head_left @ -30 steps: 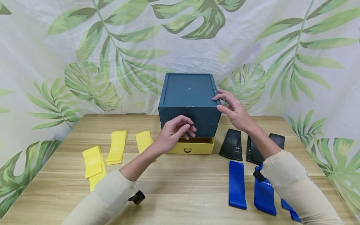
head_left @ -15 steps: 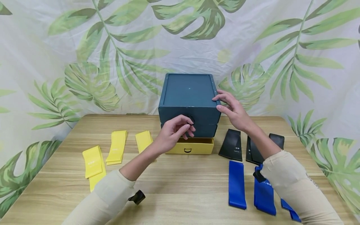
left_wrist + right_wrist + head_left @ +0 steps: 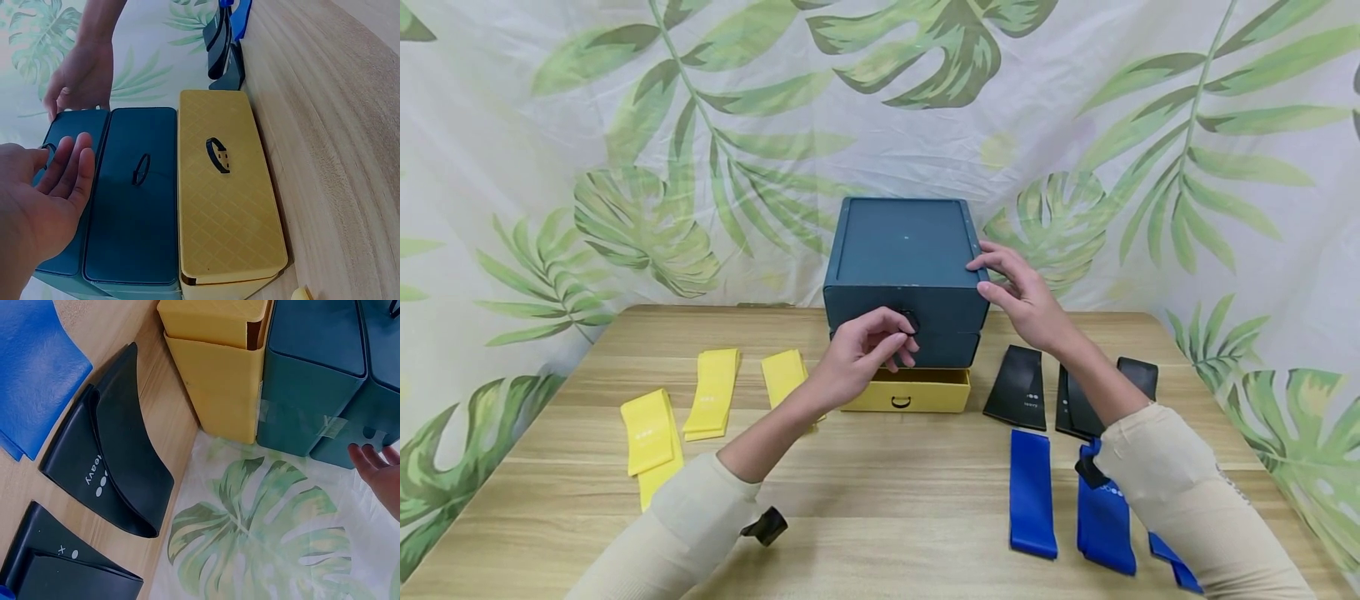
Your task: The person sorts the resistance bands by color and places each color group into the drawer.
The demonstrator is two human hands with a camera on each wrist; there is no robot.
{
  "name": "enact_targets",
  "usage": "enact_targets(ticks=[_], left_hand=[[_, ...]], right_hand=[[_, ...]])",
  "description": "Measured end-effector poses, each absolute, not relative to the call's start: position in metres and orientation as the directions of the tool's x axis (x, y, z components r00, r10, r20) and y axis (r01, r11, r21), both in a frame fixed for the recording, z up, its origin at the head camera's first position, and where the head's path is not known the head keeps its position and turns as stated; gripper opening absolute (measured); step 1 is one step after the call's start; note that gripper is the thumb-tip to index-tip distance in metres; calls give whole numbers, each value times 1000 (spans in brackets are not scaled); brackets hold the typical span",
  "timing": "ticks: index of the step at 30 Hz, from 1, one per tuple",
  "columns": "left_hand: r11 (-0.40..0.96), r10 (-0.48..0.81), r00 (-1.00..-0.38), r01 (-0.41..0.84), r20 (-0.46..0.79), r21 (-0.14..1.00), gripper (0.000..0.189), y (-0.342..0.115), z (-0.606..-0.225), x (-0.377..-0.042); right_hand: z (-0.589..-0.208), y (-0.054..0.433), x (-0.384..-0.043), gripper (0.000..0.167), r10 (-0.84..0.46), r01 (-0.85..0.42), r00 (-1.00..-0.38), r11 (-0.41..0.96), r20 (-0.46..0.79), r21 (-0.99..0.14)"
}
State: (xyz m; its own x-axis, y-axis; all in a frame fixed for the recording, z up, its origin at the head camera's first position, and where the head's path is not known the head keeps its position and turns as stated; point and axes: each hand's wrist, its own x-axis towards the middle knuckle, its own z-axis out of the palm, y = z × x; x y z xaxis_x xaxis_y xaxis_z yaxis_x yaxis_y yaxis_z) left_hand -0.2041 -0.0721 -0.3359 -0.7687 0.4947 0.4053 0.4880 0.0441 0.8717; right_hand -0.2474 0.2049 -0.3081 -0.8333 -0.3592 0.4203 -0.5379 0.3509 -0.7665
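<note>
A: Near edge first — what's on the table [image 3: 880,500]?

B: Blue bands [image 3: 1032,492] front right, black bands [image 3: 1019,386] behind, yellow bands [image 3: 711,392] left. Drawer box [image 3: 904,275] sits mid-table, further back.

A: Left hand [image 3: 865,350]?

B: Fingers [image 3: 898,337] curled at the top drawer's ring pull [image 3: 912,321], thumb and index closing on it. Looks light, rigid plastic; the ring's the spot to grab, the smooth front's prob slippery.

A: Right hand [image 3: 1022,292]?

B: Fingertips [image 3: 981,260] straight, resting on the box's top right edge, w/ nothing gripped
</note>
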Motion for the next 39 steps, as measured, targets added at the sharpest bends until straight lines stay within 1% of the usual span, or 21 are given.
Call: enact_targets(ticks=[5, 12, 20, 24, 27, 30, 35, 39], left_hand=[[60, 509, -774, 467, 375, 882, 15, -76, -333, -202], [98, 546, -773, 442, 323, 892, 14, -82, -328, -195], [104, 623, -720, 465, 307, 879, 11, -89, -323, -179], [82, 650, -689, 483, 320, 872, 11, -91, -323, -176], [75, 654, -679, 495, 332, 865, 11, -91, -324, -176], [84, 653, -680, 503, 334, 860, 13, -92, -325, -175], [120, 638, -700, 502, 321, 857, 18, -99, -322, -171], [138, 614, -709, 528, 346, 838, 20, -111, -318, -169]], right_hand=[[-308, 205, -248, 32, -366, -534, -833, 331, 415, -778], [-303, 208, -251, 34, -395, -492, -843, 292, 366, -820], [-300, 208, -251, 33, -391, -478, -849, 282, 356, -832], [-300, 209, -251, 33, -384, -477, -852, 291, 355, -830], [-300, 208, -251, 33, -386, -478, -851, 290, 356, -829], [-301, 208, -251, 32, -385, -476, -852, 292, 354, -830], [-304, 208, -252, 31, -379, -474, -855, 293, 355, -830], [-304, 208, -251, 30, -380, -477, -853, 289, 358, -830]])
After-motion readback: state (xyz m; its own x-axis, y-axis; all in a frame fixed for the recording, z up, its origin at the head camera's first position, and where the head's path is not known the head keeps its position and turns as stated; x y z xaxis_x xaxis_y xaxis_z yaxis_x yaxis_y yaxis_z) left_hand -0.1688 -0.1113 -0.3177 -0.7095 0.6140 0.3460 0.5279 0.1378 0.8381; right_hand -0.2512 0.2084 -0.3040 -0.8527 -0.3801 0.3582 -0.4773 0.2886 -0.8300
